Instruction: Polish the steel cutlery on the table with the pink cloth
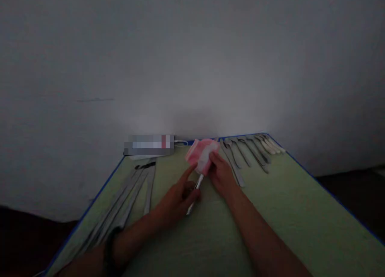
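My left hand [187, 192] grips the shiny metal handle of a piece of cutlery [199, 182], its index finger stretched out onto a pink and white cloth [202, 156]. The cloth is wrapped around the far end of the cutlery, so whether it is a knife, fork or spoon cannot be seen. Holding the cloth from the right side is my right hand [221, 172], its fingers mostly hidden behind the fabric. Both hands are above the middle of the green tabletop [282, 213]. Close to my right hand lies a metal knife [236, 172].
Several spoons and other cutlery [255, 150] are lined up at the back right, some with white handles [275, 148]. Several long flat metal pieces [129, 201] lie at the left. A blurred-out box [148, 144] and a white cable [182, 142] are by the wall.
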